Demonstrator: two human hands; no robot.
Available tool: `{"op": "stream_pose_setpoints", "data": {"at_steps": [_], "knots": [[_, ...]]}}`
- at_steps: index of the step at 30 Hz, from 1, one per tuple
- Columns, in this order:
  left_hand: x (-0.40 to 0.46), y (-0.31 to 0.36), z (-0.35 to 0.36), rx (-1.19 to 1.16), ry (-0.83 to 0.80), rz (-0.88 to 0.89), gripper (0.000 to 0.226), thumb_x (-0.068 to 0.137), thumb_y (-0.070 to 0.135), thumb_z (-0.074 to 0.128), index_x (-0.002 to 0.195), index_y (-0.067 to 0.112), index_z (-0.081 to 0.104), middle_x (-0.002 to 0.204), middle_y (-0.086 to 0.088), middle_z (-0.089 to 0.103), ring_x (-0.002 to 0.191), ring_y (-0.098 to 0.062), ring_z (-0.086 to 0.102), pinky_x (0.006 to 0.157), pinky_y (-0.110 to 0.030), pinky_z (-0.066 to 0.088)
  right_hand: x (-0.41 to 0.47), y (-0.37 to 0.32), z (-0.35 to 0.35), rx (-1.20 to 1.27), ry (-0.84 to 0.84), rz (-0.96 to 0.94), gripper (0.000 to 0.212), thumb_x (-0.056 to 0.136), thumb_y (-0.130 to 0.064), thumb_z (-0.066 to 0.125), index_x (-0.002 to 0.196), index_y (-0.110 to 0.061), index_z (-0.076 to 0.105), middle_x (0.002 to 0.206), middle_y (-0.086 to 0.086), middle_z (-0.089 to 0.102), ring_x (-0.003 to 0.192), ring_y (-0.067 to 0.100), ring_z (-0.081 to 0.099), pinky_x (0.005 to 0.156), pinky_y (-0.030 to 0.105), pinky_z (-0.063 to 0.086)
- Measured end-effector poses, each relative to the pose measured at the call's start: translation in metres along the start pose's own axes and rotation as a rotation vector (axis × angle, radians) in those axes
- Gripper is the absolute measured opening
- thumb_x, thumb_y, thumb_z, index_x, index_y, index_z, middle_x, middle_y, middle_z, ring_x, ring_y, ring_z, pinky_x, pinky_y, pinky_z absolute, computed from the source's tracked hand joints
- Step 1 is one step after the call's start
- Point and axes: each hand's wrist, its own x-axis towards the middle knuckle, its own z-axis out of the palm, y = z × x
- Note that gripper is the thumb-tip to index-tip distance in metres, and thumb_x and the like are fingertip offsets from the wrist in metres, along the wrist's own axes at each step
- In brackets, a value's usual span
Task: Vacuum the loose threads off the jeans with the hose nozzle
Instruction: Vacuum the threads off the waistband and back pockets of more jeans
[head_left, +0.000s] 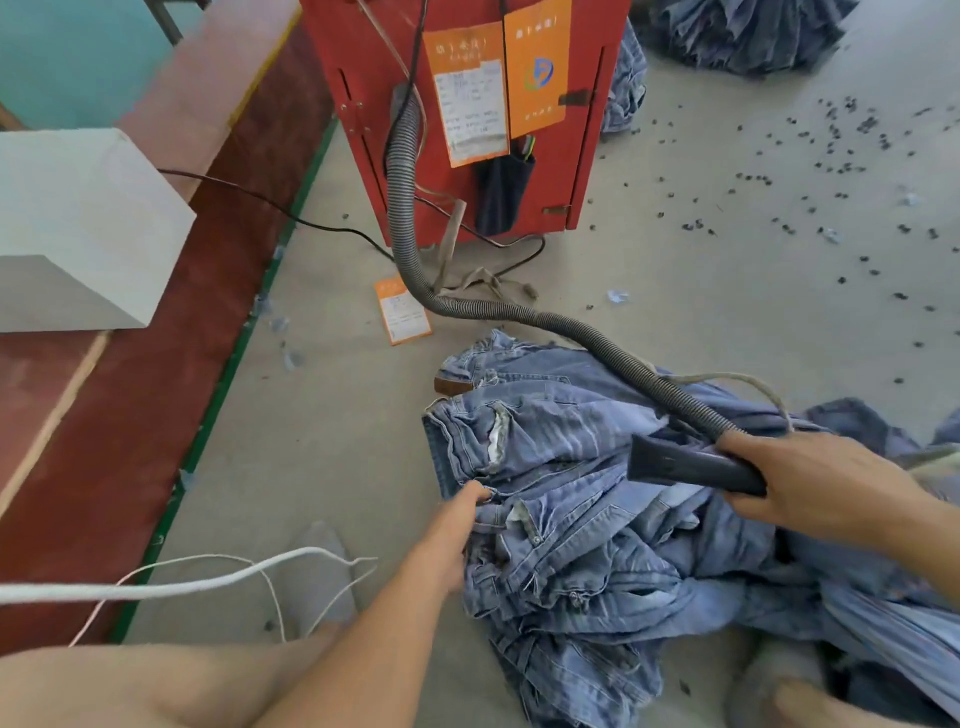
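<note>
A heap of light blue jeans (566, 447) lies crumpled on the grey floor, waistband toward the left. My right hand (810, 483) is shut on the dark flat hose nozzle (680, 462), whose mouth points left just above the denim. A grey ribbed hose (410, 208) runs from the nozzle up to the red vacuum cabinet (457, 119). My left hand (452, 530) grips the jeans at their left edge near a pocket, fingers tucked into the fabric.
A white box (78, 228) sits on a red platform at left. A white cord (171, 582) crosses the lower left above my bare leg. Black cables and an orange tag (402, 312) lie by the cabinet. Small dark scraps litter the floor at upper right; more denim is piled behind.
</note>
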Motion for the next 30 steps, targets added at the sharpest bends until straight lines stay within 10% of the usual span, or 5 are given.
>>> {"op": "stream_pose_setpoints", "data": {"at_steps": [3,5,12,19,30], "knots": [[0.008,0.014,-0.005,-0.141,-0.101,-0.126,0.064,0.078,0.069,0.077,0.116,0.019,0.068,0.104,-0.016,0.078,0.090,-0.033,0.077,0.069,-0.044,0.063,0.004,-0.008,0.001,-0.007,-0.021,-0.008,0.026,0.091,-0.061,0.052,0.108,-0.048,0.037,0.079,-0.016,0.057,0.067,0.009,0.060,0.061,0.032,0.053],[0.009,0.016,-0.002,-0.007,-0.106,-0.135,0.084,0.071,0.061,0.086,0.137,0.015,0.059,0.124,-0.021,0.071,0.112,-0.039,0.071,0.091,-0.053,0.059,0.008,-0.010,0.000,-0.012,-0.018,-0.003,0.026,0.093,-0.060,0.052,0.110,-0.047,0.038,0.076,-0.014,0.056,0.065,0.009,0.059,0.060,0.031,0.052],[0.011,0.020,0.003,-0.202,-0.150,0.029,0.028,0.095,-0.013,0.056,0.115,0.004,0.065,0.089,-0.023,0.077,0.070,-0.034,0.076,0.060,-0.045,0.063,0.021,-0.003,-0.002,0.009,-0.057,-0.041,0.030,0.090,-0.067,0.048,0.112,-0.050,0.037,0.082,-0.012,0.060,0.069,0.012,0.059,0.066,0.035,0.056],[0.000,0.047,0.026,0.137,-0.225,0.074,0.049,0.073,0.039,0.092,0.112,0.015,0.075,0.118,-0.015,0.074,0.113,-0.036,0.070,0.103,-0.052,0.053,0.029,0.007,-0.008,0.067,-0.008,-0.079,0.052,0.077,-0.076,0.035,0.121,-0.050,0.046,0.075,-0.016,0.061,0.062,0.005,0.058,0.061,0.032,0.054],[0.016,0.057,0.027,-0.054,-0.054,0.274,0.061,0.085,0.062,0.074,0.122,0.014,0.070,0.115,-0.007,0.075,0.108,-0.032,0.069,0.102,-0.051,0.053,0.057,0.005,-0.023,0.315,-0.077,-0.179,0.022,0.082,-0.051,0.070,0.092,-0.058,0.051,0.071,-0.021,0.062,0.067,-0.003,0.060,0.057,0.017,0.041]]}}
